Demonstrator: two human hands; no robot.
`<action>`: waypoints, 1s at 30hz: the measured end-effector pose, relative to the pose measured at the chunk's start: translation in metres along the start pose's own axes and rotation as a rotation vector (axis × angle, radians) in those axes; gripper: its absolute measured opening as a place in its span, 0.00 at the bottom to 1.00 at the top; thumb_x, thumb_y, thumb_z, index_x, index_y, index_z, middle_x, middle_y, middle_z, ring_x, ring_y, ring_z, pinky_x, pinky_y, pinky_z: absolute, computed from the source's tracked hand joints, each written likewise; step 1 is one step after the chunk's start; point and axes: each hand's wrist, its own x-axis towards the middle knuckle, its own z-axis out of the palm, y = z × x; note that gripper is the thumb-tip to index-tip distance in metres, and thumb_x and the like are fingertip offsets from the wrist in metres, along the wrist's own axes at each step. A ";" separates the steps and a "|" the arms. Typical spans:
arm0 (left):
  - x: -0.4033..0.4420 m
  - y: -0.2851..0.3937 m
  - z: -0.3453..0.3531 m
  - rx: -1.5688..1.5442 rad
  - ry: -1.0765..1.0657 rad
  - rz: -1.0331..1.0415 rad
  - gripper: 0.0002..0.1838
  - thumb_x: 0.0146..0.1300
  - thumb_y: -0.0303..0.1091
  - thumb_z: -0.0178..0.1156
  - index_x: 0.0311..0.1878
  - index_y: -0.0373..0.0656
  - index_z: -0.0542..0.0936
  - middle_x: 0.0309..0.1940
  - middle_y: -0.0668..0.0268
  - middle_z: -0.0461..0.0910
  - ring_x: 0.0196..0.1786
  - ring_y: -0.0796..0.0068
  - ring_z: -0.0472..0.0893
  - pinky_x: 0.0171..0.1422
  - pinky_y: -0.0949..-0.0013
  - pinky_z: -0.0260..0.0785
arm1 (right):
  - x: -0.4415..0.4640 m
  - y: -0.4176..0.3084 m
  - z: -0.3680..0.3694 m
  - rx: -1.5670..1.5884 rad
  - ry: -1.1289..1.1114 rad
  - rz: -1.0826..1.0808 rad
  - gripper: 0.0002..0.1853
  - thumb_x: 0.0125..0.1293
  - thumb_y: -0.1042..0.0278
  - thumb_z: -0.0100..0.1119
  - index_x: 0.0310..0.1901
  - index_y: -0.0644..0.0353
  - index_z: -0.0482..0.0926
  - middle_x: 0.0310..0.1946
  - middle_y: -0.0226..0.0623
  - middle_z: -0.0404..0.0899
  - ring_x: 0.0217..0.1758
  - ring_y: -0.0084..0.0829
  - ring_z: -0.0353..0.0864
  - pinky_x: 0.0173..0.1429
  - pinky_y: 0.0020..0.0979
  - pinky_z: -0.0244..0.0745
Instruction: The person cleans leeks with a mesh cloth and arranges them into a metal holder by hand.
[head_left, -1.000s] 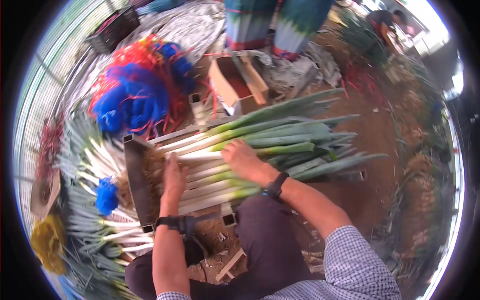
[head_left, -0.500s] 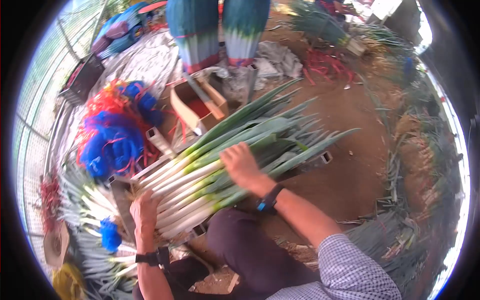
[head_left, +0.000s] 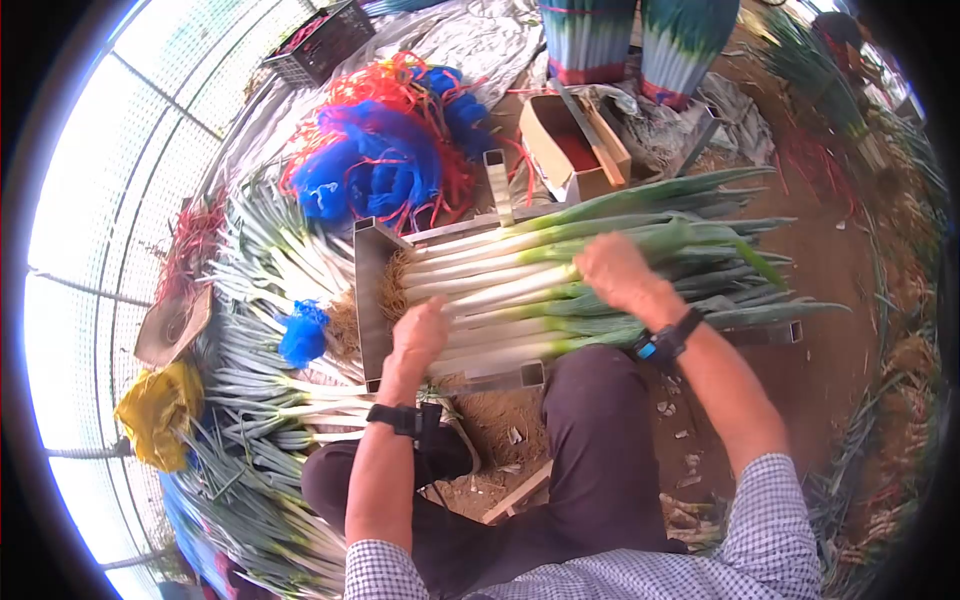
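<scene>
A row of long green onions point(head_left: 500, 335) lies side by side across a metal frame point(head_left: 372, 300), roots at the left and leaves to the right. My left hand point(head_left: 420, 335) is closed at the root end of one green onion point(head_left: 510, 290). Around the upper part of that same stalk, where white turns green, the fingers of my right hand point(head_left: 612, 270) are curled. Both hands are slightly blurred, and the fingertips are partly hidden.
Loose green onions point(head_left: 270, 390) are heaped left of the frame, with a blue net bundle point(head_left: 303, 333) on them. Blue netting point(head_left: 370, 170) and red ties point(head_left: 400, 80) lie behind. A cardboard box point(head_left: 548, 135) stands beyond, near wrapped bundles point(head_left: 590, 40). A straw hat point(head_left: 172, 328) is far left.
The view has turned, so the frame now lies more level and further right. Both hands remain on the row, one at the root end and one near the leaves.
</scene>
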 end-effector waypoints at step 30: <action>0.003 0.007 0.037 -0.370 0.112 -0.039 0.33 0.71 0.34 0.61 0.75 0.35 0.64 0.49 0.36 0.83 0.52 0.34 0.82 0.55 0.43 0.74 | 0.007 -0.022 0.073 0.118 0.194 0.093 0.02 0.54 0.72 0.60 0.28 0.54 0.82 0.31 0.36 0.83 0.47 0.40 0.80 0.55 0.42 0.74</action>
